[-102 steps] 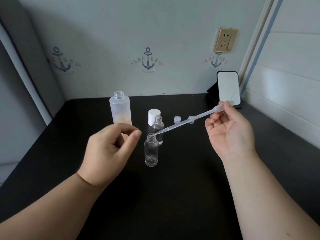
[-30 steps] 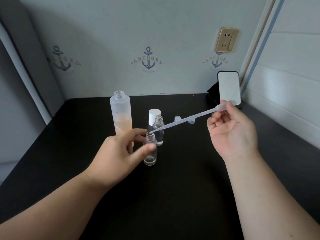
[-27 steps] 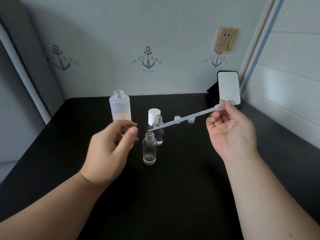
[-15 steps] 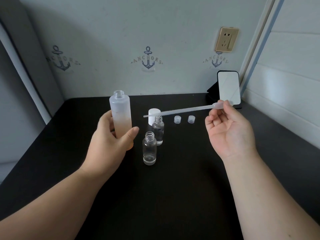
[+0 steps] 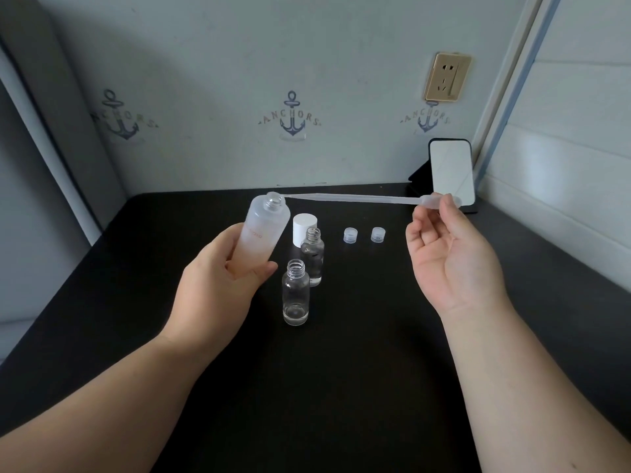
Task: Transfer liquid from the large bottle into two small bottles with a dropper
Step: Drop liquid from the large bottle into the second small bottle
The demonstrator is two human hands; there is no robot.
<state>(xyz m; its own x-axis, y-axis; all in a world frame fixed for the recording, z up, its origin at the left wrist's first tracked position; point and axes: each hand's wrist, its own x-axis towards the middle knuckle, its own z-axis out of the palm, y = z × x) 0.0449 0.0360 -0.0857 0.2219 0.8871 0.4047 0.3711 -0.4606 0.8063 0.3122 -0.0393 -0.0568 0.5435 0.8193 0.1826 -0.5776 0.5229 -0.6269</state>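
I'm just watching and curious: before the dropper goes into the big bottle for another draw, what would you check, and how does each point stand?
1. Large bottle uncapped: ok, neck open.
2. Left hand grip on it: ok, fingers wrapped round its lower half, bottle tilted toward the dropper.
3. Dropper tip lined up: ok, at the mouth rim.
4. Right hand pinching the bulb: ok.
5. Liquid within the tip's reach: cannot tell.
6. Near small bottle and far small bottle upright, open: ok.
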